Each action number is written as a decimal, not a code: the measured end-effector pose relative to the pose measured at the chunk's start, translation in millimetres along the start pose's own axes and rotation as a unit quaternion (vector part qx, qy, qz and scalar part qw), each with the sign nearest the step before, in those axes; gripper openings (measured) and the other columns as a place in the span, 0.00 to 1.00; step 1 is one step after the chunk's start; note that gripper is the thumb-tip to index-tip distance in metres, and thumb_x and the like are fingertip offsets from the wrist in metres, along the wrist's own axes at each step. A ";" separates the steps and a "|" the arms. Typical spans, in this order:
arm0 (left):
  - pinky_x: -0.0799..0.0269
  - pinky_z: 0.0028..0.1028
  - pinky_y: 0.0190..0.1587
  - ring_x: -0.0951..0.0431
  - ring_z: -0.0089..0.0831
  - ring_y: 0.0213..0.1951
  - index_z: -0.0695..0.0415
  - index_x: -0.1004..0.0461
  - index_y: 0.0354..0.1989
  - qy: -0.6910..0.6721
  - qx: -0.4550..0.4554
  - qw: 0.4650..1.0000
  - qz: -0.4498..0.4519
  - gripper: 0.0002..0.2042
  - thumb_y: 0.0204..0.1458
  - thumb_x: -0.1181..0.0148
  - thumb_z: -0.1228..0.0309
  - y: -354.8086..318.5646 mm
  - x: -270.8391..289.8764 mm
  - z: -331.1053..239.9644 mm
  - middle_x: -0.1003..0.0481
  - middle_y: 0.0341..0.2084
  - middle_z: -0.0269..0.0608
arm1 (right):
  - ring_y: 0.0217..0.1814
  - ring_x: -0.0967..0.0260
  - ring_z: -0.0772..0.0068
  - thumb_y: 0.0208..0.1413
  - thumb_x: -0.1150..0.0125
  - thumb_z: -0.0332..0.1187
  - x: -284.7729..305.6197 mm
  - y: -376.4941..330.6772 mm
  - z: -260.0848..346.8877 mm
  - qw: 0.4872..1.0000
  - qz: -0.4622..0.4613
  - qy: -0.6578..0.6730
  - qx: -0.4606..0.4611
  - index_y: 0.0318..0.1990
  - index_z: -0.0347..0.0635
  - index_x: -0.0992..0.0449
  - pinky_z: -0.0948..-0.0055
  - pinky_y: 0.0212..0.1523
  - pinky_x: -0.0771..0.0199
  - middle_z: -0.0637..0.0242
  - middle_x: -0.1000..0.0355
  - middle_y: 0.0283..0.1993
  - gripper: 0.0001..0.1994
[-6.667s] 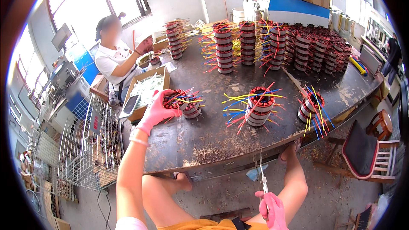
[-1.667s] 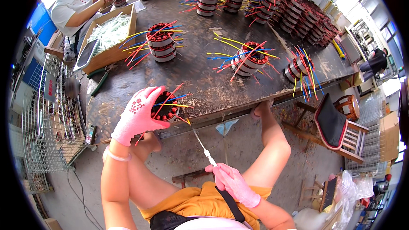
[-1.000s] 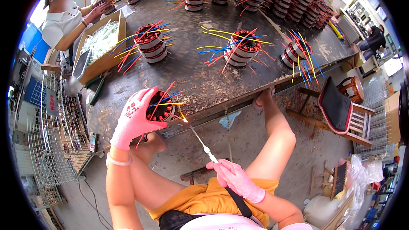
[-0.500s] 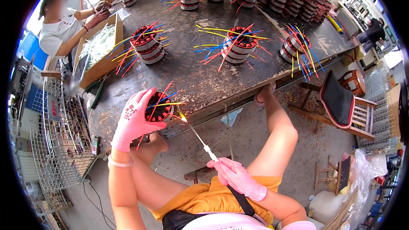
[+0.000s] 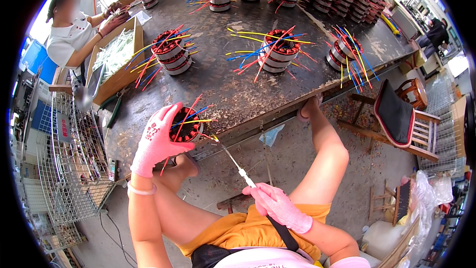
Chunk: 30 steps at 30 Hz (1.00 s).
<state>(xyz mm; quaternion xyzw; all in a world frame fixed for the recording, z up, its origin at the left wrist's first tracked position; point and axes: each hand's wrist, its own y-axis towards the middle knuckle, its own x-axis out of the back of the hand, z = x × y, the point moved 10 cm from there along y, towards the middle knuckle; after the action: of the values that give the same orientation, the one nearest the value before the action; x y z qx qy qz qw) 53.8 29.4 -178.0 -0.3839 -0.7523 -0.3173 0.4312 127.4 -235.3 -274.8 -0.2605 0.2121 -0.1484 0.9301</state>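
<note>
My left hand (image 5: 157,141), in a pink glove, is closed round the side of a motor stator (image 5: 187,132) at the table's front edge. Red, blue and yellow leads stick out of the stator's open end. One lead (image 5: 214,138) points toward my right, with a small bright spot at its end. My pink-gloved right hand (image 5: 279,206) grips a slim white-handled tool (image 5: 242,172) with a thin metal shaft. The shaft's tip lies just below that lead end; whether they touch I cannot tell.
Three stator stacks with coloured leads, at left (image 5: 171,52), middle (image 5: 279,52) and right (image 5: 344,52), stand on the table (image 5: 218,84). More are piled behind. At left are pliers (image 5: 115,110), a cardboard box of white tubes (image 5: 131,44) and a co-worker (image 5: 74,37). A chair (image 5: 394,114) stands right.
The orange flame at the tool's tip has shrunk to a small bright spot at the lead end. The tip has drawn slightly down and away. My left hand and the stator stay nearly still.
</note>
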 end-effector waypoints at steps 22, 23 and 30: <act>0.36 0.38 0.63 0.31 0.50 0.60 0.62 0.37 0.64 -0.013 0.016 1.000 0.018 0.47 0.27 0.22 0.69 0.8 -2.6 0.2 0.31 0.57 0.52 | 0.21 0.49 0.86 0.70 0.54 0.37 0.3 1.2 0.6 1.000 0.009 -0.007 0.005 0.52 0.32 0.27 0.84 0.25 0.48 0.76 0.42 0.19 0.17; 0.36 0.39 0.62 0.31 0.50 0.59 0.62 0.36 0.64 -0.013 0.010 1.000 0.013 0.47 0.28 0.22 0.67 1.1 -2.1 -0.2 0.31 0.56 0.52 | 0.21 0.49 0.86 0.70 0.54 0.37 0.5 1.3 0.0 1.000 0.009 -0.007 0.006 0.52 0.32 0.27 0.84 0.25 0.48 0.77 0.42 0.20 0.16; 0.35 0.41 0.60 0.30 0.52 0.56 0.62 0.35 0.63 -0.009 -0.004 1.000 0.000 0.46 0.29 0.22 0.62 0.7 -1.3 -0.5 0.30 0.54 0.52 | 0.21 0.46 0.86 0.69 0.52 0.38 1.9 2.7 -6.1 1.000 0.003 0.018 0.004 0.50 0.32 0.27 0.82 0.23 0.45 0.76 0.41 0.21 0.16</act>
<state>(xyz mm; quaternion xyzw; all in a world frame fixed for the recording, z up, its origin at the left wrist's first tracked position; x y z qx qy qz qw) 55.1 29.0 -178.8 -0.3891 -0.7547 -0.3169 0.4226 126.6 -236.4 -281.6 -0.2534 0.2292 -0.1512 0.9276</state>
